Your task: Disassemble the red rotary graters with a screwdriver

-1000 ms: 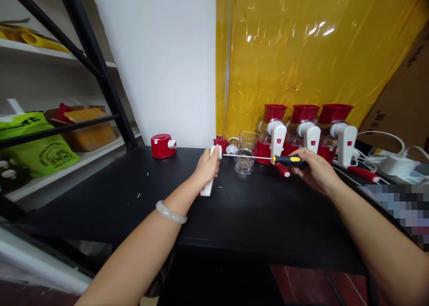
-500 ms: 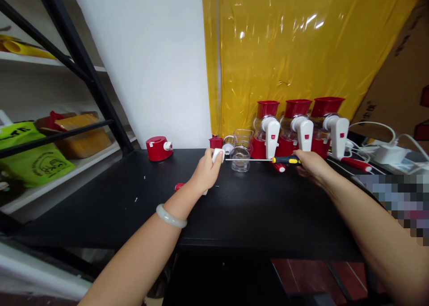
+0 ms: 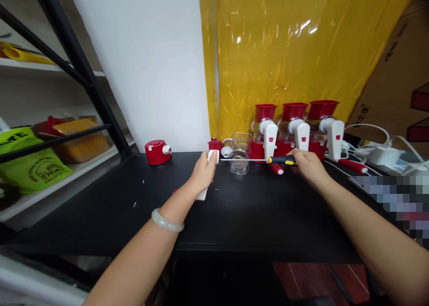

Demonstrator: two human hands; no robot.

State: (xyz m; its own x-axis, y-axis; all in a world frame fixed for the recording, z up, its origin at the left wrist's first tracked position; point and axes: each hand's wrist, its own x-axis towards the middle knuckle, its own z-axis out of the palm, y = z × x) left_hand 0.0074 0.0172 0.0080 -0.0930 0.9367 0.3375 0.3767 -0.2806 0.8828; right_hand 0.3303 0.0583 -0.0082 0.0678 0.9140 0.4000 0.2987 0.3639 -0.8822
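Observation:
My left hand (image 3: 203, 171) is closed around a small white plastic part (image 3: 213, 156), mostly covered by the fingers. A long screwdriver (image 3: 283, 160) with a black and yellow handle lies level in my right hand (image 3: 306, 164), its shaft pointing left. The tip meets the white part, or comes very close to it. Below my left wrist, a white crank arm (image 3: 202, 194) shows on the table, its red grip largely hidden. A small screw (image 3: 216, 189) lies beside it. Behind the shaft stands a clear plastic housing (image 3: 240, 156), with a metal grater drum (image 3: 227, 147) nearby.
Three red and white rotary graters (image 3: 295, 134) stand along the back of the black table (image 3: 254, 221). A red base (image 3: 158, 152) sits at the back left. Loose screws (image 3: 135, 204) lie on the left. White cables and adapters (image 3: 382, 154) crowd the right; a shelf rack (image 3: 87, 87) stands left.
Both hands, with the white part and screwdriver still lined up, appear slightly farther left. The camera view has shifted a little, and more of the white crank arm shows below my left wrist.

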